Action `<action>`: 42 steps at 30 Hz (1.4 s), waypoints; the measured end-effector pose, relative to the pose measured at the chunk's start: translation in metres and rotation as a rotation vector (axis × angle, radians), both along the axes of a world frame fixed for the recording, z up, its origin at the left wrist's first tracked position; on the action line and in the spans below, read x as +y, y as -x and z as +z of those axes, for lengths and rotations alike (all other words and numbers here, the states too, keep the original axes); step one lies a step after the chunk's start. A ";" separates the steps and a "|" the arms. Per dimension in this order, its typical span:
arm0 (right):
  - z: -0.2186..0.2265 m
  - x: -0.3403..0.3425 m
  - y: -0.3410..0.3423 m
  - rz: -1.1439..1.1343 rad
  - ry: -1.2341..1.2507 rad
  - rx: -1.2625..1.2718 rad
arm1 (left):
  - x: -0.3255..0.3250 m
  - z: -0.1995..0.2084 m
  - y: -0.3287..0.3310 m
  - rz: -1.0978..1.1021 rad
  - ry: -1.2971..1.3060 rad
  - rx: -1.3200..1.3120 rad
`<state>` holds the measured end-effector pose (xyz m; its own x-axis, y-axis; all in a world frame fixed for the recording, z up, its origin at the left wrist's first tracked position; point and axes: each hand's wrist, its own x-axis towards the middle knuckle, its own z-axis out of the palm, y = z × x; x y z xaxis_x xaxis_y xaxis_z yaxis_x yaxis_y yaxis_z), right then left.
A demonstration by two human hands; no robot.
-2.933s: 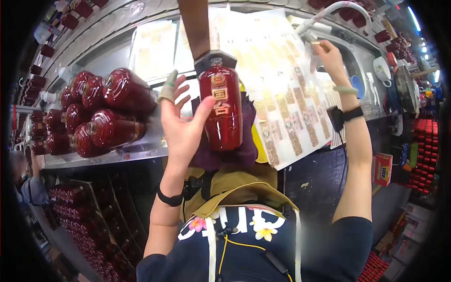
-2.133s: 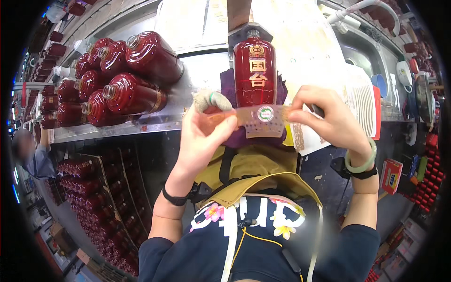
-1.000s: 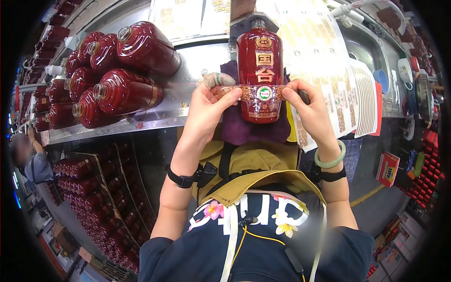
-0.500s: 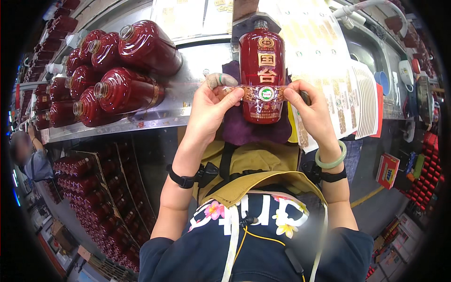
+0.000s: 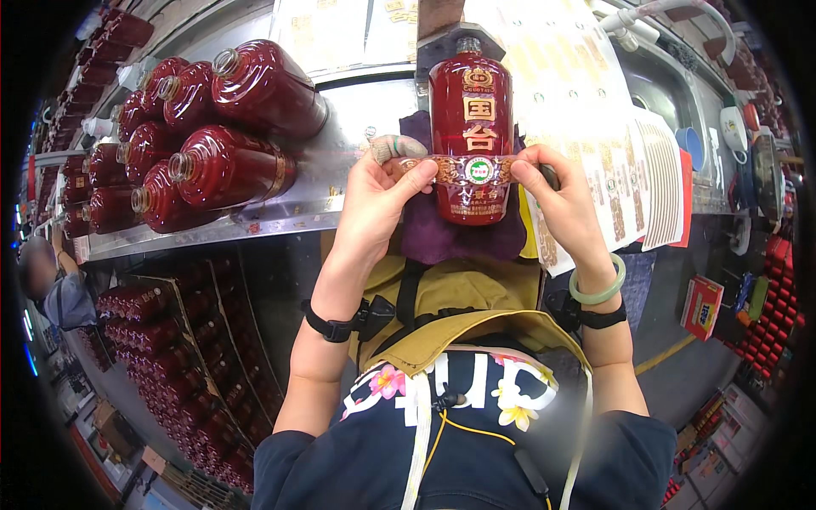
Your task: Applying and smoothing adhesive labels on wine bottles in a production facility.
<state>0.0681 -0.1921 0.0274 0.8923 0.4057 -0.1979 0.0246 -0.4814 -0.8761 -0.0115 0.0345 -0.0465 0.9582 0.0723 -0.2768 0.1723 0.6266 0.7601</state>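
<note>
A dark red glass bottle (image 5: 473,102) lies on a purple cloth (image 5: 425,229), its neck pointing away from me. Across its lower front stretches a gold patterned label strip (image 5: 480,170) with a round green and white emblem in the middle. My left hand (image 5: 387,183) pinches the strip's left end between thumb and fingers; a knitted finger cover sits on one finger. The right end is pinched by my right hand (image 5: 557,187), close against the bottle's side. Whether the strip is stuck down behind my thumbs is hidden.
Several similar red bottles (image 5: 268,89) stand at the left on the metal table (image 5: 348,110). Sheets of gold labels (image 5: 569,85) cover the right side, beside a sink (image 5: 671,93). Racks of bottles (image 5: 161,365) fill the lower left; a person (image 5: 64,289) is at the far left.
Hardly anything differs. Both hands keep their pinch on the label strip, and the bottle shows only a very slight shift to the left in view.
</note>
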 end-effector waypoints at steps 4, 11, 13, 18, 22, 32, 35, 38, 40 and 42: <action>0.004 0.001 0.001 -0.002 0.021 0.018 | 0.000 -0.001 0.000 0.003 -0.005 0.010; 0.002 0.000 0.000 -0.003 0.011 0.021 | -0.001 -0.002 0.000 0.014 -0.010 -0.008; 0.003 0.001 0.001 -0.006 0.004 0.023 | -0.001 -0.001 0.000 0.010 -0.008 -0.009; 0.004 0.003 0.002 -0.021 0.007 0.025 | -0.002 0.001 0.000 0.019 0.000 0.000; 0.000 0.001 0.001 -0.011 0.001 0.012 | -0.003 0.002 0.000 0.049 -0.001 -0.006; 0.002 0.001 0.001 -0.008 0.024 0.008 | -0.009 0.016 0.002 0.171 -0.240 -0.026; 0.005 0.001 0.000 0.006 0.034 0.006 | -0.014 0.015 0.000 0.219 -0.419 -0.093; 0.003 0.001 0.000 -0.004 0.032 0.027 | -0.025 0.031 -0.003 0.212 -0.565 -0.142; 0.002 0.000 0.000 -0.005 0.020 0.021 | -0.031 0.033 -0.005 0.199 -0.605 -0.194; 0.000 0.000 0.000 -0.006 0.009 0.015 | -0.032 0.027 -0.008 0.194 -0.631 -0.175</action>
<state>0.0678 -0.1921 0.0271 0.8918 0.3984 -0.2142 0.0089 -0.4890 -0.8723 -0.0033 0.0020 -0.0191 0.9384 0.3441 0.0329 -0.0574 0.0611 0.9965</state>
